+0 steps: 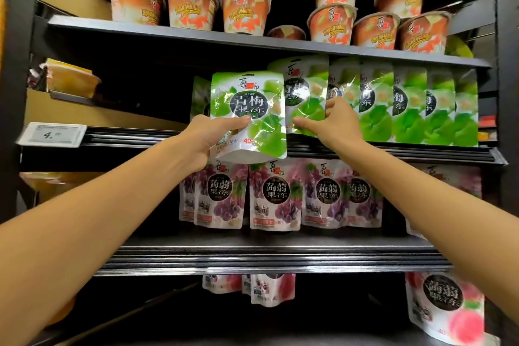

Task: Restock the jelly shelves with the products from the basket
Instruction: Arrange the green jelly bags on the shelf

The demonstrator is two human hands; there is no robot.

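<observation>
**Two green pouches, one in each hand**

My left hand [206,136] grasps a green pouch [248,112] by its lower left corner. My thumb [241,121] lies flat across the printed front. My other fingers are behind the pouch and I cannot see them. The pouch stands upright in the air in front of the shelf [407,152]. Its bottom hangs past the shelf's front edge, above the purple pouches [275,196] one level down. Its right side overlaps the left edge of the second pouch [307,87].

My right hand [335,123] grips that second pouch, which stands at the left end of the row [407,109] of green pouches on the shelf. My thumb presses its lower front, and my fingers [334,102] curl round its right edge, between it and the next pouch in the row. The two thumbs point toward each other, close but apart.

Orange cups [191,5] are stacked on the level above. A price tag [52,135] sits at the far left on the shelf rail.
</observation>
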